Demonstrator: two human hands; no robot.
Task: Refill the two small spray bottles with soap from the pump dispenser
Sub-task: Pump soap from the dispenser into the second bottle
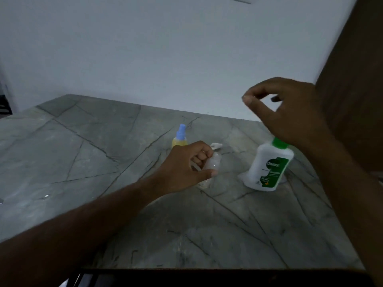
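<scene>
Here the left hand [189,165] curled around a small clear spray bottle [211,164] near the middle of the tabletop [83,154], its fingers wrapped on the body. A second small spray bottle [179,138], yellowish with a blue spray top, stood just behind that hand, toward the far edge. The white pump dispenser [268,166] with a green collar and label stood toward the right edge, apart from both bottles. The right hand [288,112] hovered above the dispenser, fingers loosely bent and holding nothing. A small white piece [216,145] lay beside the clear bottle; I could not tell what it was.
</scene>
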